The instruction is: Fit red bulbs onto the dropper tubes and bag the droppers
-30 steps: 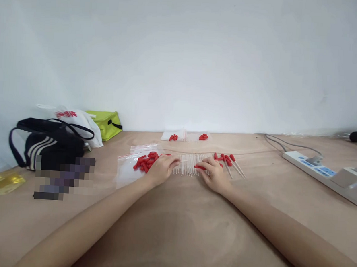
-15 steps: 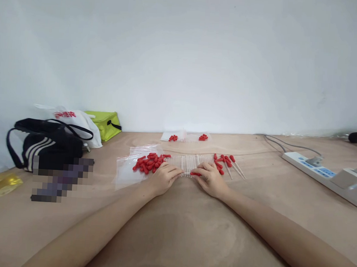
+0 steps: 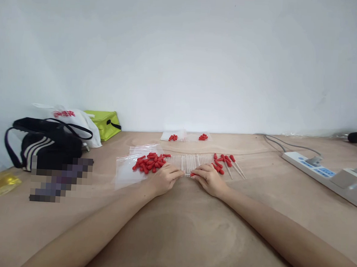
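Note:
My left hand [image 3: 164, 178] is closed on one end of a thin clear tube [image 3: 187, 174] near the middle of the table. In my right hand [image 3: 211, 180] is a red rubber bulb [image 3: 193, 174], pinched at the tube's other end; the fingers partly hide it. Behind the hands lies a row of clear tubes [image 3: 189, 162]. A pile of red bulbs [image 3: 149, 162] rests on clear plastic bags [image 3: 124, 174] to the left. On the right lie several red bulbs [image 3: 218, 166], some with clear tubes [image 3: 239, 169] attached.
Further back are two small bags with red bulbs [image 3: 173, 137] [image 3: 203, 137]. At left stand a black bag [image 3: 52, 150], a white bag [image 3: 91, 128] and a green box bag [image 3: 103, 123]. A power strip [image 3: 303, 163] with plugs and grey cables lies at right.
My right fingers have shifted slightly and now cover more of the red bulb. My left fingertips have moved slightly right along the tube, closer to it.

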